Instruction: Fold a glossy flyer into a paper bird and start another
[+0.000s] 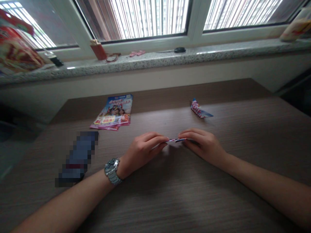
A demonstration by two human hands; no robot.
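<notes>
A small piece of folded printed paper (pixel 177 140) is held between my two hands, seen nearly edge-on just above the table. My left hand (pixel 145 147), with a metal watch on its wrist, pinches the left end between thumb and fingers. The right end is pinched by my right hand (pixel 204 144). Beyond my right hand lies a folded paper shape (pixel 199 109) with a red-and-white patterned part and a blue point. To the left, a stack of colourful flyers (pixel 115 111) rests on the table.
A dark pixelated object (pixel 79 158) lies on the wooden table (pixel 155 200) left of my left forearm. Along the granite windowsill (pixel 150 61) are a red box (pixel 98 50), pink pieces (pixel 137 53), a black-handled item (pixel 179 50) and a large red package (pixel 19 48).
</notes>
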